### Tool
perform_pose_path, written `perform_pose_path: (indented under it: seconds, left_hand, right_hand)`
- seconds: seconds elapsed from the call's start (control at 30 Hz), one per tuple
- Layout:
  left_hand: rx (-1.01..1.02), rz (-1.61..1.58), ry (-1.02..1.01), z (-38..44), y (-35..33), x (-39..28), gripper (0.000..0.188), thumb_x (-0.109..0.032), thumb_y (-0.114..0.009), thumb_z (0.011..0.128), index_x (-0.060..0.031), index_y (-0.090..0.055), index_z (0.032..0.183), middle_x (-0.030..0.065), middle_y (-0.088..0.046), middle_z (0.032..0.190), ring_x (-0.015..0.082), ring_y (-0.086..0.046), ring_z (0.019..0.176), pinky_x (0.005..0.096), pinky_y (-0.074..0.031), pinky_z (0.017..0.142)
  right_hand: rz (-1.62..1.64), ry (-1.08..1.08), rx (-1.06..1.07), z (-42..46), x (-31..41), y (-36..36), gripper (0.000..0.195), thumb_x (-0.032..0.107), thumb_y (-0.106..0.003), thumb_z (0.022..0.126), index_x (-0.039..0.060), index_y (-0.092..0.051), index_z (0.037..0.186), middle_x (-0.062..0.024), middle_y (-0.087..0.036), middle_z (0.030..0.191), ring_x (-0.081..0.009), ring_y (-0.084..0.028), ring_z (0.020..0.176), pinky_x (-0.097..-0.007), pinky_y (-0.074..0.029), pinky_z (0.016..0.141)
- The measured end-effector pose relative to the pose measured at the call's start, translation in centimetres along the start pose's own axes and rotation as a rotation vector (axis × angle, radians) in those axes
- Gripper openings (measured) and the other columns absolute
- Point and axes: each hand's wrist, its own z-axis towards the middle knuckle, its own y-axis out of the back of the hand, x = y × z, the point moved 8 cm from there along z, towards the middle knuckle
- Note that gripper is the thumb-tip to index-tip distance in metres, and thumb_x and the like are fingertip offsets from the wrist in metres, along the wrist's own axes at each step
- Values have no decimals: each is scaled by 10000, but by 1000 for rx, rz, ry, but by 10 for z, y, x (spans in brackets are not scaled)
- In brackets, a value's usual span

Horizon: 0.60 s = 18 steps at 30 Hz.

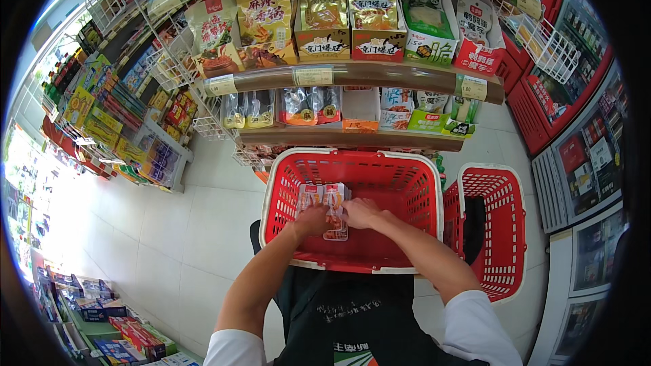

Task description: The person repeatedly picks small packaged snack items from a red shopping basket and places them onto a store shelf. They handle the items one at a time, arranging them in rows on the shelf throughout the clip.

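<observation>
A red plastic shopping basket (386, 183) with a pale rim lies before me. Two stacks of small sealed snack packets sit side by side in its left half: a left stack (311, 193) and a right stack (334, 193). My left hand (313, 219) lies over the lower part of the left stack, reaching to the edge of the right one. How its fingers close is hidden. At the right stack's right edge, my right hand (360, 212) pinches the packets with thumb and fingers. The basket floor is bare to the right of that hand.
Beyond the basket rises a shelf rack (356, 73) of bagged snacks in display boxes. A second red basket (503, 234) stands at the right, holding something black. Wire baskets (539, 46) jut from the rack. Refrigerated cabinets (580, 162) line the right; pale floor tiles (203, 223) show leftward.
</observation>
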Motion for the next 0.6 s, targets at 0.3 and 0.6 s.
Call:
perform_pose_path:
  seconds: [0.3,0.6]
  left_hand:
    - [-888,-79,-482,-67,184,-147,551,-151,-712,874,1,-522,1368,225,-510,1424,427,-526,1265,486,-499,996]
    - [-763,185,-326,-27,208,-164,746,-170,-719,857,8,-369,1491,249,-373,1532,438,-533,1240,493,-484,1024]
  right_hand:
    - [-82,418,-1072,-56,36,253,206,117,-666,893,15,-632,1069,-147,-653,1048,-358,-611,941,-447,-512,822]
    - [-384,74,-739,45,5,314,336,263,-627,916,49,-640,1174,-229,-668,1098,-419,-634,1028,-512,-497,893]
